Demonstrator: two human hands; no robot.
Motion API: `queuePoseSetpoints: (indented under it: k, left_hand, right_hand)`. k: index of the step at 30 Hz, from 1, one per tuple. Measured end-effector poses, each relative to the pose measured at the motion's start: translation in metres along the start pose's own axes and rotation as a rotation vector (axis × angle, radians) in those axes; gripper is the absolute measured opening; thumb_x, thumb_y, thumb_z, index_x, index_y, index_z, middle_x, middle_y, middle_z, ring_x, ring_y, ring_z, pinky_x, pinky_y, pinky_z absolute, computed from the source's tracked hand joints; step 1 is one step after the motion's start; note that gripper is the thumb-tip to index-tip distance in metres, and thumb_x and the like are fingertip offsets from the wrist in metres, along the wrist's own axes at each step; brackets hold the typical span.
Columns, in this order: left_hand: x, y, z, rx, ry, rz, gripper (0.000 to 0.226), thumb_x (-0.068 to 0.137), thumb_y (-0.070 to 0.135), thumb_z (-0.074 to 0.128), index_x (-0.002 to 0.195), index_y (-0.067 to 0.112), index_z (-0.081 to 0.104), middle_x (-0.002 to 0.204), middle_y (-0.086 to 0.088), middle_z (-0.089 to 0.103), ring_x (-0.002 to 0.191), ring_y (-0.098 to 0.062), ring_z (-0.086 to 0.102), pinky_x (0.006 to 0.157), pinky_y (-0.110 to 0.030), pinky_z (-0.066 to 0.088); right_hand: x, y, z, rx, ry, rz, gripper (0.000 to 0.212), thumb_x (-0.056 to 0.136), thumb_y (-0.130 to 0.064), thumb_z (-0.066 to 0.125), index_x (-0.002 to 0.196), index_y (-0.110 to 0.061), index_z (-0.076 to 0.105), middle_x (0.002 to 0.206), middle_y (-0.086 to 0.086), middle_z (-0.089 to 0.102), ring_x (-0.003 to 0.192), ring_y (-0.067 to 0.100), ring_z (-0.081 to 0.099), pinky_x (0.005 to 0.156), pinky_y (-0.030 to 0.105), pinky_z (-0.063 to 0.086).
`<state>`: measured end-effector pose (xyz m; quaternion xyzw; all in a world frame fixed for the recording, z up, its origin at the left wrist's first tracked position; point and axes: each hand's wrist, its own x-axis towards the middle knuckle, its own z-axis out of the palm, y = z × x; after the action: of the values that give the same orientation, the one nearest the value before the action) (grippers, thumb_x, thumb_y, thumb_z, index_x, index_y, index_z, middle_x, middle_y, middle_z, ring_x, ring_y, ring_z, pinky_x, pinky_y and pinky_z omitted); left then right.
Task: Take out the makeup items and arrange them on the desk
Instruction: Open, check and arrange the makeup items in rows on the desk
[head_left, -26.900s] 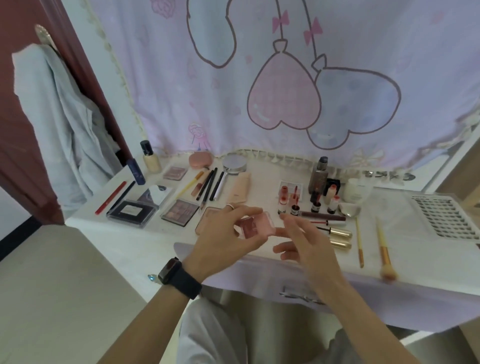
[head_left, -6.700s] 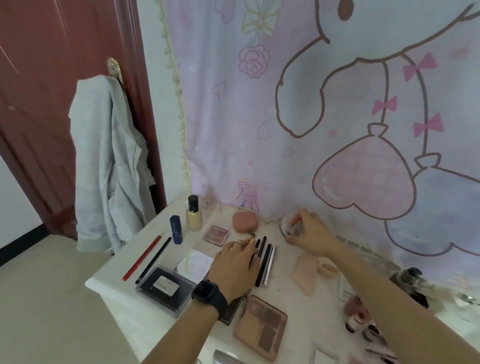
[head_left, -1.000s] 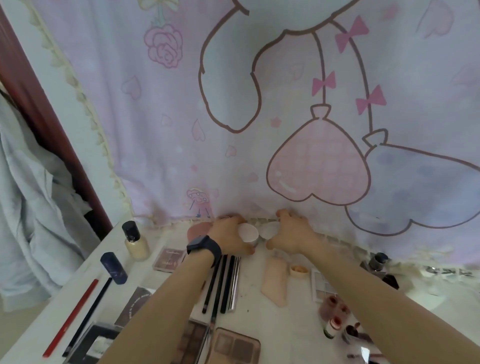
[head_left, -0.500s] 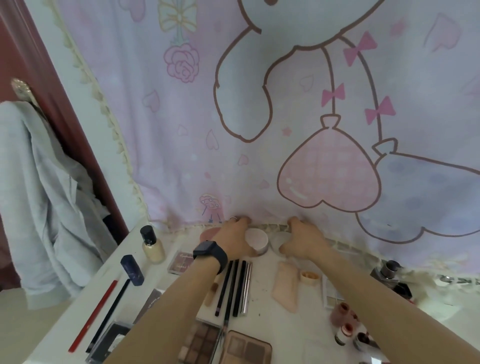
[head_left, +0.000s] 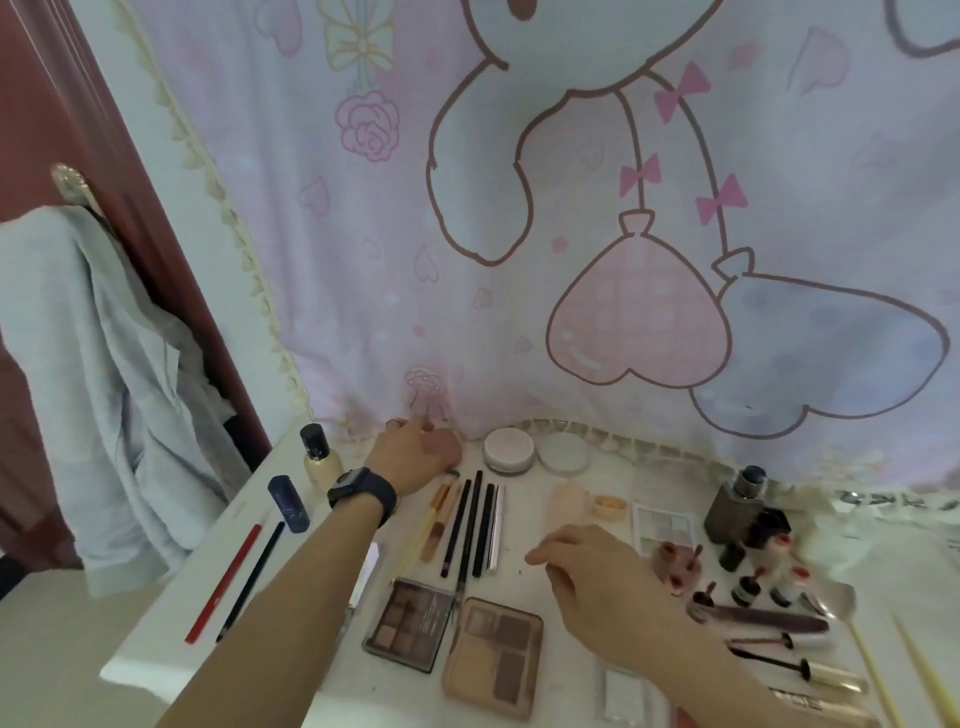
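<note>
Pink round puff case (head_left: 445, 448), back edge of the desk (head_left: 156, 644), towards its left corner: the left hand (head_left: 410, 457) lies over it, fingers curled down on its rim; whether they actually pinch it I cannot tell. Likely light and hard-shelled, smooth on top, so best taken by the rim from both sides.

Powder jar (head_left: 509, 449), open, and its lid (head_left: 563, 453): side by side at the back edge, just right of the case, touching or nearly so. Loose powder inside would spill if tipped; lift it level, by the wall.

Pencils and brushes (head_left: 470, 525): a tidy row running front to back, mid-desk. Thin, stiff, prone to roll; pinch at mid-shaft.

Two eyeshadow palettes (head_left: 452, 634): near the front edge, side by side, lying open. Pressed pans are fragile; hold by the long edges.

Small bottles (head_left: 748, 566): clustered towards the right, easily toppled.

Right hand (head_left: 587, 577): hovers open over mid-desk, fingers loosely spread, holding nothing.
</note>
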<state>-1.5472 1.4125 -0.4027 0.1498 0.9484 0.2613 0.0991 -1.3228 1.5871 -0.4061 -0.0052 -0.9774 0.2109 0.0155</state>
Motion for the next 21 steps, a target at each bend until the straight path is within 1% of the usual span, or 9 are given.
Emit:
queuePoseSetpoints:
  k: [3, 6, 8, 10, 11, 13, 16, 18, 21]
  left_hand:
    - [0.006, -0.002, 0.008, 0.05, -0.028, -0.006, 0.066, 0.083, 0.049, 0.065, 0.139, 0.019, 0.047, 0.133, -0.017, 0.049, 0.122, -0.039, 0.05, 0.103, -0.047, 0.045]
    - [0.025, -0.013, 0.02, 0.115, -0.043, 0.009, 0.063, 0.072, 0.057, 0.056, 0.122, 0.019, 0.055, 0.121, -0.017, 0.061, 0.112, -0.039, 0.054, 0.094, -0.046, 0.049]
    - [0.022, -0.013, 0.019, 0.108, -0.031, 0.015, 0.06, 0.076, 0.047, 0.064, 0.127, 0.018, 0.054, 0.124, -0.018, 0.059, 0.112, -0.039, 0.055, 0.096, -0.045, 0.05]
    - [0.015, -0.008, 0.014, 0.083, -0.026, 0.018, 0.063, 0.081, 0.028, 0.072, 0.137, 0.015, 0.048, 0.131, -0.019, 0.053, 0.119, -0.039, 0.052, 0.102, -0.045, 0.046]
    - [0.015, -0.008, 0.013, 0.071, -0.026, 0.021, 0.064, 0.081, 0.023, 0.073, 0.139, 0.014, 0.047, 0.132, -0.019, 0.053, 0.12, -0.039, 0.052, 0.102, -0.045, 0.046]
    - [0.017, -0.01, 0.012, 0.063, -0.024, 0.039, 0.063, 0.081, 0.019, 0.075, 0.137, 0.014, 0.047, 0.13, -0.018, 0.056, 0.117, -0.037, 0.055, 0.097, -0.042, 0.048]
    - [0.018, -0.011, 0.01, 0.071, -0.014, 0.051, 0.062, 0.078, 0.025, 0.078, 0.133, 0.018, 0.05, 0.126, -0.017, 0.055, 0.109, -0.035, 0.057, 0.092, -0.037, 0.049]
    - [0.016, -0.012, 0.009, 0.063, 0.006, 0.042, 0.062, 0.076, 0.032, 0.08, 0.131, 0.021, 0.051, 0.127, -0.016, 0.053, 0.105, -0.033, 0.059, 0.092, -0.038, 0.051]
    - [0.009, -0.013, 0.003, 0.018, 0.068, 0.027, 0.061, 0.08, 0.04, 0.078, 0.131, 0.02, 0.05, 0.127, -0.014, 0.051, 0.105, -0.033, 0.059, 0.092, -0.039, 0.051]
  right_hand:
    - [-0.012, 0.006, 0.014, -0.04, -0.052, -0.001, 0.043, 0.104, -0.016, 0.041, 0.142, -0.032, 0.054, 0.145, -0.016, 0.048, 0.131, 0.009, 0.041, 0.109, 0.025, 0.039]
    - [-0.019, 0.013, 0.023, -0.072, -0.116, -0.02, 0.045, 0.104, -0.017, 0.042, 0.145, -0.031, 0.05, 0.151, -0.015, 0.044, 0.135, 0.01, 0.037, 0.109, 0.03, 0.041]
    - [-0.022, 0.017, 0.03, -0.095, -0.103, -0.039, 0.045, 0.103, -0.017, 0.044, 0.146, -0.032, 0.05, 0.152, -0.015, 0.043, 0.137, 0.01, 0.036, 0.112, 0.028, 0.038]
    - [-0.024, 0.02, 0.034, -0.106, -0.083, -0.054, 0.045, 0.103, -0.017, 0.044, 0.146, -0.031, 0.05, 0.153, -0.013, 0.044, 0.137, 0.011, 0.036, 0.115, 0.026, 0.033]
    - [-0.024, 0.02, 0.035, -0.105, -0.078, -0.055, 0.045, 0.103, -0.017, 0.044, 0.146, -0.03, 0.051, 0.153, -0.012, 0.044, 0.138, 0.012, 0.036, 0.117, 0.026, 0.031]
    - [-0.024, 0.02, 0.034, -0.107, -0.072, -0.056, 0.045, 0.104, -0.017, 0.043, 0.146, -0.031, 0.05, 0.154, -0.013, 0.043, 0.139, 0.012, 0.035, 0.116, 0.023, 0.026]
    - [-0.022, 0.021, 0.033, -0.107, -0.07, -0.056, 0.045, 0.104, -0.018, 0.042, 0.146, -0.033, 0.05, 0.154, -0.015, 0.042, 0.139, 0.01, 0.035, 0.114, 0.018, 0.024]
    - [-0.022, 0.021, 0.034, -0.101, -0.071, -0.053, 0.045, 0.104, -0.018, 0.043, 0.146, -0.033, 0.05, 0.154, -0.014, 0.043, 0.139, 0.011, 0.035, 0.114, 0.019, 0.024]
    - [-0.022, 0.021, 0.033, -0.09, -0.072, -0.051, 0.045, 0.104, -0.018, 0.043, 0.146, -0.032, 0.05, 0.154, -0.014, 0.043, 0.14, 0.011, 0.035, 0.115, 0.022, 0.026]
